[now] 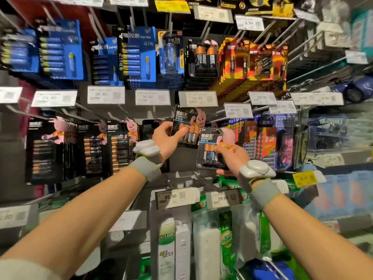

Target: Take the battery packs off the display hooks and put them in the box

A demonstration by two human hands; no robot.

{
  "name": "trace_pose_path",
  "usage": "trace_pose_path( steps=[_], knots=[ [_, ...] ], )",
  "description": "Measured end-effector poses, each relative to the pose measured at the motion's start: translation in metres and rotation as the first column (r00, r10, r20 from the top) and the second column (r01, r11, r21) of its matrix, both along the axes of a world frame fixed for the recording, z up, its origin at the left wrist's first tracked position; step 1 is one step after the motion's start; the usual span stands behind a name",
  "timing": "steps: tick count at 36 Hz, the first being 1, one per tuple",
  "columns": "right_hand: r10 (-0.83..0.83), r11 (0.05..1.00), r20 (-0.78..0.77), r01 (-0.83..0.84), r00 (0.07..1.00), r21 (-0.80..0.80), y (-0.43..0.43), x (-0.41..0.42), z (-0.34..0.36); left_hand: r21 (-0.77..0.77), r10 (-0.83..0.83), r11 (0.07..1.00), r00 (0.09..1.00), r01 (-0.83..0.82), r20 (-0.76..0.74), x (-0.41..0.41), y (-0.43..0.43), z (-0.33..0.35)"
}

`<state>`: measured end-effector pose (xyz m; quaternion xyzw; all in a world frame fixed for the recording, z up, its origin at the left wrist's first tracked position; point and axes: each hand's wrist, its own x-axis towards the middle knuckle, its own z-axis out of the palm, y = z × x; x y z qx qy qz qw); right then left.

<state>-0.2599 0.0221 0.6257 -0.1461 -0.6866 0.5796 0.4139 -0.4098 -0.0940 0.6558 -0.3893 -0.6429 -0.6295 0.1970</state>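
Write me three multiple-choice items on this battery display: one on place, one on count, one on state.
1. The blue battery packs hang: A) above the black Duracell row; B) on the floor; C) in a box.
2. Packs held in hands: A) one; B) two; C) four.
3. The right hand is: A) open, idle; B) gripping a Duracell pack; C) shut, empty.
Answers: 1 A, the blue ones hang higher. 2 B, the left hand grips another pack. 3 B, it pinches the pack's lower edge.
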Motion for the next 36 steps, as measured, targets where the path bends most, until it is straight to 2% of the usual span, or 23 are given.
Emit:
trace_pose_path(
  steps=[8, 13, 24, 29, 33, 36],
  knots=[
    [-0.024, 0.999, -0.074, 0.020, 0.997, -0.049, 0.008, -0.002, -0.003, 0.013, -0.065, 0.998, 0.998, 0.065, 0.006, 0.000, 0.008, 0.007],
    [-0.040, 0.999, -0.071, 0.037, 0.997, -0.039, 0.008, -0.003, -0.001, 0.013, -0.099, 0.995, 0.990, 0.098, 0.098, -0.008, 0.017, 0.010],
    [-0.004, 1.000, -0.016, 0.004, 1.000, 0.020, 0.011, -0.015, -0.006, -0.122, 0.065, 0.991, 0.989, -0.048, 0.136, -0.042, 0.034, 0.006],
    [-0.015, 1.000, 0.026, 0.015, 1.000, 0.024, 0.021, -0.024, -0.014, -0.189, 0.080, 0.980, 0.988, -0.054, 0.130, -0.055, 0.048, 0.001],
    [-0.019, 1.000, -0.012, 0.019, 1.000, -0.003, 0.027, -0.035, -0.016, -0.159, 0.053, 0.987, 0.996, -0.040, 0.078, -0.070, 0.056, -0.005],
    [-0.008, 1.000, -0.023, 0.008, 1.000, 0.007, 0.030, -0.042, -0.018, -0.133, 0.043, 0.991, 0.994, -0.029, 0.103, -0.083, 0.061, -0.005]
  ],
)
